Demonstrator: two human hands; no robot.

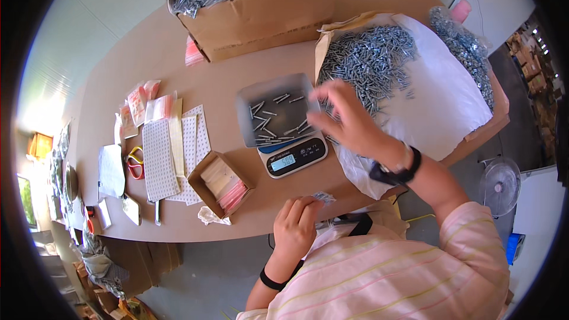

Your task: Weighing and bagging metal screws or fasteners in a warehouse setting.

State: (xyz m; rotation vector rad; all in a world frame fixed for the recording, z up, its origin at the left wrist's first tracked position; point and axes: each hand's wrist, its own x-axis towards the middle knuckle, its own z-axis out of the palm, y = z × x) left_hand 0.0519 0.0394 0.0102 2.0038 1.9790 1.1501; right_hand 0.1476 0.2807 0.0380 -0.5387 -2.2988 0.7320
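Observation:
Near the table's front edge, my left hand is closed on a small clear plastic bag with grey metal pieces inside. My right hand, blurred by motion, is over the right rim of a grey tray. Its thumb and fingers are apart, and I see nothing between them. Several loose screws lie scattered in the tray, which sits on a digital scale with a lit display. Just right of the tray, a large heap of screws is spread on a white sheet.
A cardboard box full of bagged screws stands at the back. Left of the scale are a small open box of plastic bags, printed label sheets and scissors. A clear bag of hardware lies far right, beyond the sheet.

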